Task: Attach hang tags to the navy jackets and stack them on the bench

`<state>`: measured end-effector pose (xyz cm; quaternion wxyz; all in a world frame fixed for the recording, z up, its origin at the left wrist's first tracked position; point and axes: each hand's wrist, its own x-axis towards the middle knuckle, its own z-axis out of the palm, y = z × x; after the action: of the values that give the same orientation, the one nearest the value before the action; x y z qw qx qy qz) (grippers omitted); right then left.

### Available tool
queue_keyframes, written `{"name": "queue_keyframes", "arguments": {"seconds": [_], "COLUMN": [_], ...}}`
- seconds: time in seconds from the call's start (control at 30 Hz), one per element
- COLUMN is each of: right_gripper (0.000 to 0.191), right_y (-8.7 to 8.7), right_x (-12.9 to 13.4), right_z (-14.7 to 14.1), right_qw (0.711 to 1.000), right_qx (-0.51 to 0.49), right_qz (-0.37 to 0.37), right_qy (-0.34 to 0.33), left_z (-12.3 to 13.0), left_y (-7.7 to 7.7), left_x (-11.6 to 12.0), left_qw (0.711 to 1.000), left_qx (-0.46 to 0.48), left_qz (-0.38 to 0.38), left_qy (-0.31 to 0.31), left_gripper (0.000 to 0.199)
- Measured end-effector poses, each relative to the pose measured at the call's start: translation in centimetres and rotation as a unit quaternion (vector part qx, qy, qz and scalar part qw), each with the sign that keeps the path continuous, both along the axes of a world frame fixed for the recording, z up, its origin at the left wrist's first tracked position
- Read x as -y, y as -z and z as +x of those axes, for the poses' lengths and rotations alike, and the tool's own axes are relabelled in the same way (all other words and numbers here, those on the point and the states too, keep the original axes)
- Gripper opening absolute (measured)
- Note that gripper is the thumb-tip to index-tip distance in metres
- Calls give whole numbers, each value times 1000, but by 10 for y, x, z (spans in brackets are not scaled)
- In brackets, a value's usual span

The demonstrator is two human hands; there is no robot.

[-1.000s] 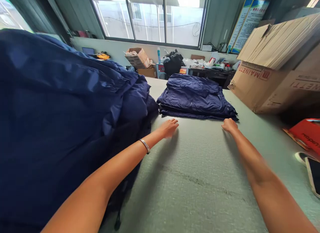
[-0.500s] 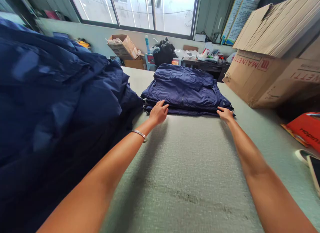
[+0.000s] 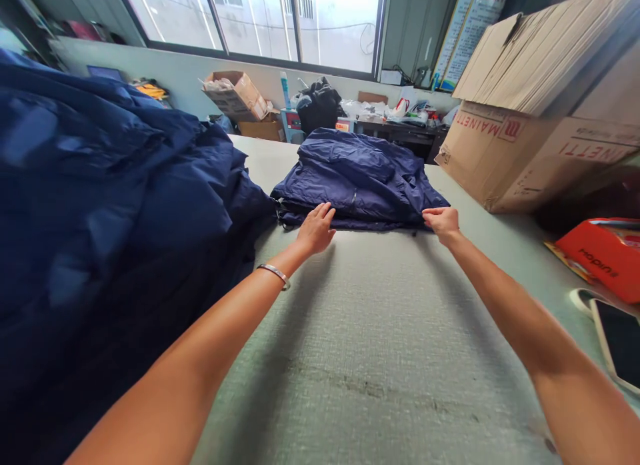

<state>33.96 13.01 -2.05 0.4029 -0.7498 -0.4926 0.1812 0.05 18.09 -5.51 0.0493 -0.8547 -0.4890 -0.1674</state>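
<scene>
Overall room: a workroom, with a long window [image 3: 250, 25] behind a long grey-green padded table [image 3: 380, 358].

Table's left side: a large heap of navy cloth [image 3: 110, 218], bulky and rumpled, spilling past the table edge.

Table's right side: a cardboard carton [image 3: 500, 158] printed MAINETTI, a red packet [image 3: 600, 258] and a phone [image 3: 620, 345] further along.

Table's centre: a folded stack of navy jackets [image 3: 355, 185], lying flat, just beside the heap.

Left hand [image 3: 316, 230]: fingers spread and relaxed, tips touching the stack's near edge; silver bangle [image 3: 274, 276] on the wrist.

Right hand [image 3: 442, 224]: fingers slightly curled at the stack's near right corner; cannot tell whether they pinch the cloth.
</scene>
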Motion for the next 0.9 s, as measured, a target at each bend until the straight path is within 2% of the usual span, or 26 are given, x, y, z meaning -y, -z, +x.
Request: {"name": "queue_keyframes", "arguments": {"seconds": [0.07,0.13,0.23,0.33,0.43,0.5,0.57,0.63,0.67,0.77,0.8,0.83,0.9], "right_gripper": [15,23,36,50,51,50,48,41,36,16,9,8,15], "right_y": [-5,-10,-14,-14,-9,-5,-3,-5,-8,-24,-30,-35,-42], "right_x": [26,61,121,180,228,252,271,288,295,312,314,314,305], "right_z": [-6,-9,-8,4,34,60,84,99,102,92,85,78,62], "right_qw": [982,949,913,899,916,932,933,917,899,830,820,824,866], "right_qx": [-182,-309,-393,-408,-345,-273,-206,-131,-83,86,137,177,209], "right_qz": [40,45,14,-26,-90,-143,-210,-302,-357,-496,-503,-483,-379], "right_qy": [-15,-46,-109,-156,-182,-193,-206,-227,-238,-240,-236,-236,-251], "left_z": [3,6,10,9,4,2,3,7,10,15,16,16,15], "left_y": [-3,-4,-2,0,-5,-14,-25,-35,-38,-32,-27,-20,-9], "left_x": [8,18,35,58,96,130,170,213,236,304,325,345,379], "left_qw": [1000,1000,999,999,993,981,968,957,951,919,904,894,890], "left_qx": [-7,-16,-10,-9,-71,-129,-178,-208,-216,-242,-252,-253,-227], "left_qz": [7,15,28,32,19,-5,-26,-33,-37,-63,-72,-87,-150], "left_qy": [0,3,11,23,93,144,176,199,218,304,338,359,366], "left_gripper": [70,79,84,80,58,35,18,17,16,3,6,12,6]}}
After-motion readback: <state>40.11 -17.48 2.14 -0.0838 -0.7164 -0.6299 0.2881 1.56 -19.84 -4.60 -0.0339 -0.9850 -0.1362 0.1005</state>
